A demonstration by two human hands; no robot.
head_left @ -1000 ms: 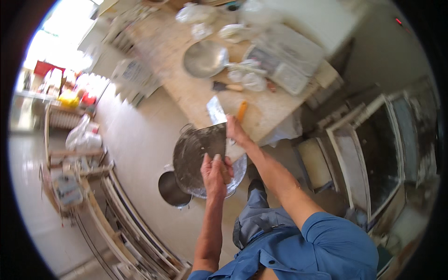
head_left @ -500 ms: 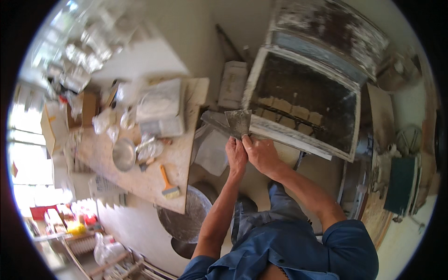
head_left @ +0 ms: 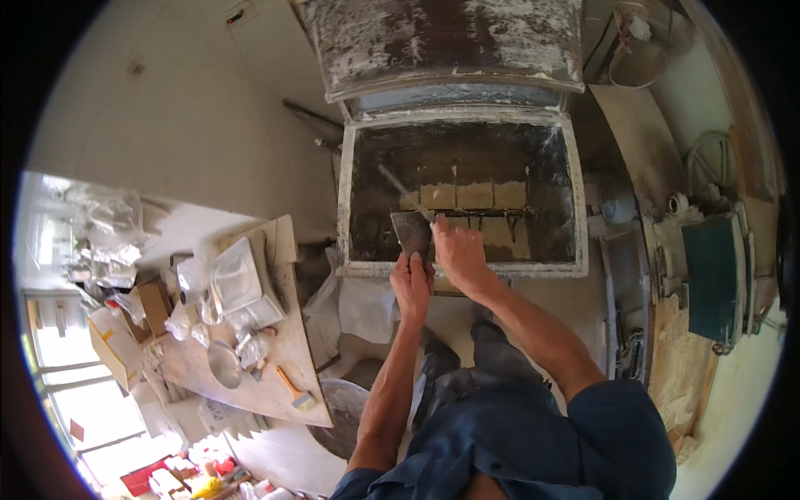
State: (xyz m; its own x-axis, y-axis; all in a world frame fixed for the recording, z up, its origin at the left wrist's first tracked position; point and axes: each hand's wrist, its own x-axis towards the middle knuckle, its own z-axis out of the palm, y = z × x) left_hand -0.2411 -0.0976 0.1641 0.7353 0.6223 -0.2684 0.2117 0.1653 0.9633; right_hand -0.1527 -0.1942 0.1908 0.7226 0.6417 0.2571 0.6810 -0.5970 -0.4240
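My left hand (head_left: 412, 283) grips a broad, grimy flat scraper (head_left: 410, 229), its blade pointing up. My right hand (head_left: 458, 254) is closed on a long, narrow metal tool (head_left: 396, 183) that slants up to the left, behind the scraper. Both tools are over the opening of a box-like enclosure (head_left: 575, 200) with a white-crusted rim. Pale yellowish panels (head_left: 437, 196) and a dark bar lie inside it. The mottled lid (head_left: 450, 37) stands raised at the back.
A wooden table (head_left: 300, 350) at left carries a steel bowl (head_left: 225, 362), bags, plastic containers and an orange-handled brush (head_left: 292, 383). A large basin (head_left: 333, 437) is at the lower left. Green-topped equipment (head_left: 704, 275) stands at right, along with boards (head_left: 625, 150).
The view has swung from the table and basin round to the open enclosure. Both hands have moved over its front rim, and the two tools have spread into different angles.
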